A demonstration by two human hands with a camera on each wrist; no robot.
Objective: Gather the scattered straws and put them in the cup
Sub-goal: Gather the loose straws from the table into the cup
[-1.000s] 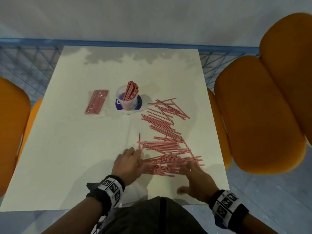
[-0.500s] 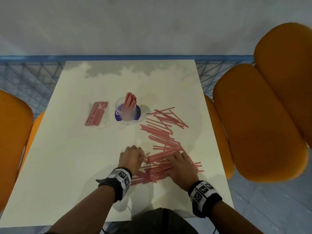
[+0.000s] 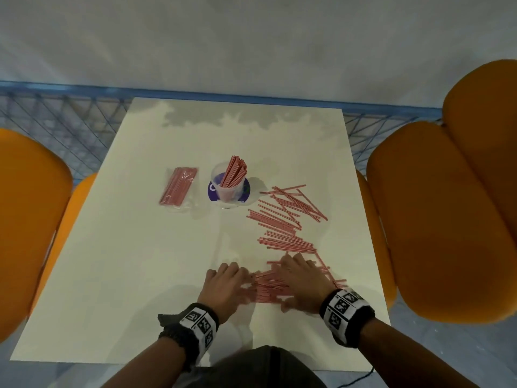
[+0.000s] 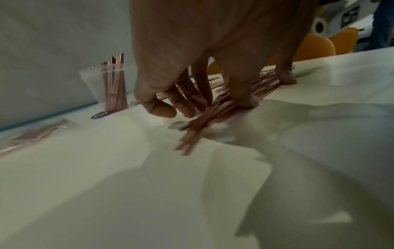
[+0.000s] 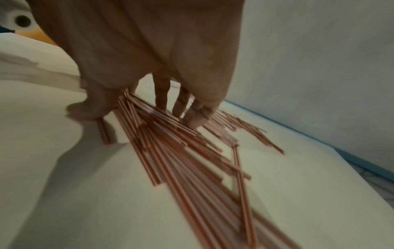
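Hands work the nearest straws (image 3: 268, 284) — left hand (image 3: 223, 287) and right hand (image 3: 303, 284) both rest spread fingers on the pile, gripping none. One cup (image 3: 228, 183) of straws stands well beyond on a purple coaster (image 3: 212, 190), its lettering unreadable; one wrapped packet (image 3: 177, 190) lies beside it — table (image 3: 126, 261).

Both forearms reach forward at near edge, left hand (image 3: 223, 287) and right hand (image 3: 303, 284) palms-down close together, fingers spread and lightly bent, fingertips pressed down, banded wrists raised.
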